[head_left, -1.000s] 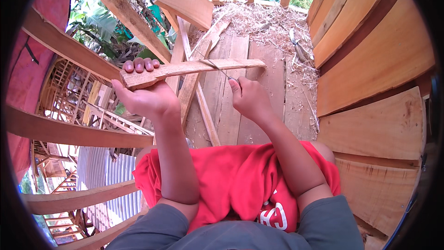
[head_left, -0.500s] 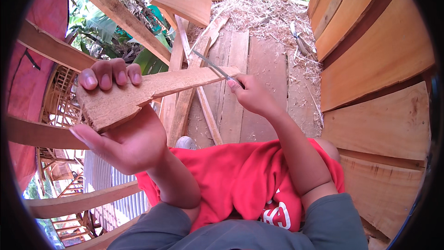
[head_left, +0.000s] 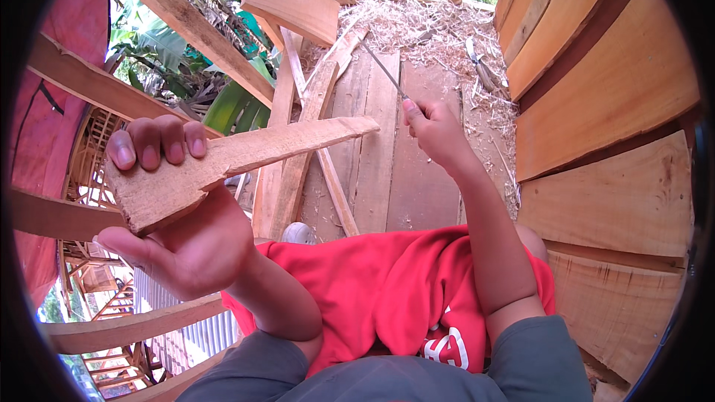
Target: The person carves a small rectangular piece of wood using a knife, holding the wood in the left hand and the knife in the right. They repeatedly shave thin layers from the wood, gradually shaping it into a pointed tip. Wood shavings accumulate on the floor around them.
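Observation:
A rough, pale piece of wood [head_left: 261,145], broad at one end and tapering to a narrow arm, is held up at the left. Its broad end sits in my left hand [head_left: 197,249], with the fingers curled over the top edge and the thumb below. My right hand [head_left: 439,134] is closed round the handle of a long, thin-bladed knife [head_left: 384,69]. The blade slants up and leftward, apart from the wood. Most of the handle is hidden in my fist.
Wood shavings [head_left: 424,22] cover the far floorboards, with another bladed tool [head_left: 478,59] lying among them. Thick boards [head_left: 611,82] line the right side. A wooden block [head_left: 290,0] rests on slats at the far left, above loose planks [head_left: 298,171]. Wooden rails [head_left: 134,324] run along the left.
The knife has lifted off the narrow end of the wood and swung up and right with my right hand. My left hand and the wood have shifted slightly left and down.

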The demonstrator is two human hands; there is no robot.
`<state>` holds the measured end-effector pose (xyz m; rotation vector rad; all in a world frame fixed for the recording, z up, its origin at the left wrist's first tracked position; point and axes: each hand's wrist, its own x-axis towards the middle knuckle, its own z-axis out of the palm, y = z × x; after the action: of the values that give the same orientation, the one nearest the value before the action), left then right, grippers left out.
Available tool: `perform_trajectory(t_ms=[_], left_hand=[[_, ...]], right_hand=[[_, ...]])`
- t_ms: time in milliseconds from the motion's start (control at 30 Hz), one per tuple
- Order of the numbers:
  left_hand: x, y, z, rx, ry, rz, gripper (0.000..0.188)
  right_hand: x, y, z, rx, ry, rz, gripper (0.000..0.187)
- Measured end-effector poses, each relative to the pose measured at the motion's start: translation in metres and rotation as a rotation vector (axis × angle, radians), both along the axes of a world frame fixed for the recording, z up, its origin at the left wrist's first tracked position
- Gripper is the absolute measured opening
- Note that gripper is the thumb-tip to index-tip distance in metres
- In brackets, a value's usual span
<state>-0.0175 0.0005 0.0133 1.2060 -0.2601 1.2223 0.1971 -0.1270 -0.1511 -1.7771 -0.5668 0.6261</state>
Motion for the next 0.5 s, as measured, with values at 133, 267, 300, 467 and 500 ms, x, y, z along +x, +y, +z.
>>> perform_trajectory(t_ms=[133, 267, 300, 467, 500], left_hand=[[0.0024, -0.0022, 0.0000, -0.024, 0.022, 0.032, 0.063], [0.0067, -0.0049, -0.0001, -0.038, 0.023, 0.003, 0.063], [0.0069, -0.0042, -0.0007, -0.024, 0.020, 0.000, 0.063], [0.0059, -0.0017, 0.0005, -0.008, -0.004, 0.038, 0.064], [0.0045, -0.0011, -0.0002, -0.008, 0.001, 0.049, 0.061]], right_hand=[[-0.0036, 0.0024, -0.0039, -0.011, -0.012, 0.012, 0.040], [-0.0020, 0.0020, -0.0019, -0.026, -0.017, 0.029, 0.040], [-0.0013, 0.0016, -0.0018, -0.029, -0.020, 0.034, 0.040], [-0.0034, 0.0011, -0.0037, -0.008, -0.047, 0.016, 0.041], [-0.0033, 0.0015, -0.0057, 0.002, -0.058, 0.013, 0.041]])
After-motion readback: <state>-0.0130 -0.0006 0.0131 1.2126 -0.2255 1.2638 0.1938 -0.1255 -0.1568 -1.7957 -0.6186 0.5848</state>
